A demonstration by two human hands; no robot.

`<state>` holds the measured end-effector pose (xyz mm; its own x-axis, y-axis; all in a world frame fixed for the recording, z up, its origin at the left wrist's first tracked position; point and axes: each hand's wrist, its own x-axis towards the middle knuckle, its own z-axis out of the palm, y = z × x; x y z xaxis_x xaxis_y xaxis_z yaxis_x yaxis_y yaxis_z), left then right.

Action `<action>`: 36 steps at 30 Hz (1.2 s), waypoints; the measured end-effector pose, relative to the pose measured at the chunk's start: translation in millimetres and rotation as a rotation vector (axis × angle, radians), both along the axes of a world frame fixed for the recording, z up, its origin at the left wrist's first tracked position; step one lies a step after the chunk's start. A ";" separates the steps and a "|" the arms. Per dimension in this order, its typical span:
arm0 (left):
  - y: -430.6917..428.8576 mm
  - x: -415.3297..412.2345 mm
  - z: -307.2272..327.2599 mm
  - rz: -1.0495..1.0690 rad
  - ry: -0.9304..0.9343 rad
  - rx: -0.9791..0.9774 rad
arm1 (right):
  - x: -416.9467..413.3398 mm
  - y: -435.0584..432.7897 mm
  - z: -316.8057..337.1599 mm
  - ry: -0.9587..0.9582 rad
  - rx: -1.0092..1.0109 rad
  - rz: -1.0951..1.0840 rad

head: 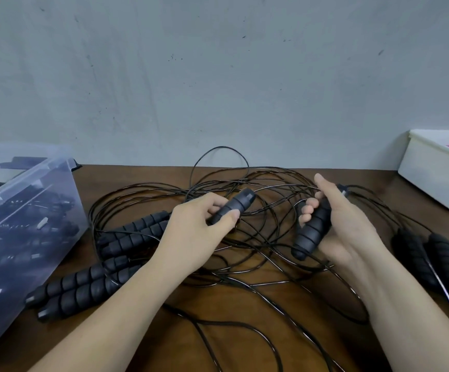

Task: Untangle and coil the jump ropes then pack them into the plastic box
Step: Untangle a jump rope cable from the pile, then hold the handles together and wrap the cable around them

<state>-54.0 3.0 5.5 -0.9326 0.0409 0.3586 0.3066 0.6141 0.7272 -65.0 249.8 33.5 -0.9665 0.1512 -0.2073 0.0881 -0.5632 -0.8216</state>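
A tangle of thin black jump-rope cords (247, 237) spreads over the middle of the brown table (234, 312). My left hand (194, 234) grips one black ribbed foam handle (234, 205) above the tangle. Over to the right, another black handle (312, 229) is held upright in my right hand (341, 224). Two pairs of loose handles (83, 283) (134, 234) lie at the left, and a third pair (430, 261) at the right. The clear plastic box (30, 210) stands tilted at the left edge, with black ropes inside.
A white tub (432, 181) with something pink in it stands at the back right. A grey wall rises right behind the table. Cords trail to the table's near edge between my forearms.
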 end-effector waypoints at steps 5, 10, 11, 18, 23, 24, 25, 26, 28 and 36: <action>5.0 8.9 14.2 -0.071 -0.180 0.242 | 35.9 0.3 7.1 -0.103 -0.147 0.195; 14.5 43.5 33.3 -0.131 -0.313 0.419 | 89.3 3.0 18.6 -0.061 -0.121 0.248; 16.8 55.0 35.9 -0.145 -0.340 0.474 | 100.1 2.6 20.4 -0.043 -0.086 0.266; 38.6 155.6 21.6 -0.189 -0.380 0.530 | 190.3 -33.9 -1.4 0.020 0.224 0.273; 55.6 207.1 1.0 -0.093 -0.406 0.598 | 231.3 -55.9 -24.2 -0.009 0.401 0.135; 59.4 214.1 -5.0 -0.084 -0.411 0.605 | 235.6 -58.5 -30.1 0.006 0.406 0.101; 63.4 223.2 -10.0 -0.070 -0.410 0.593 | 242.5 -61.4 -35.3 0.006 0.400 0.071; 66.2 228.9 -16.0 -0.060 -0.394 0.569 | 246.2 -64.0 -40.7 0.002 0.393 0.048; 66.5 241.0 -25.7 -0.069 -0.365 0.520 | 255.8 -67.1 -49.7 -0.009 0.389 0.001; 41.4 263.9 -43.3 -0.203 -0.470 0.562 | 291.5 -54.5 -67.2 0.045 0.558 0.074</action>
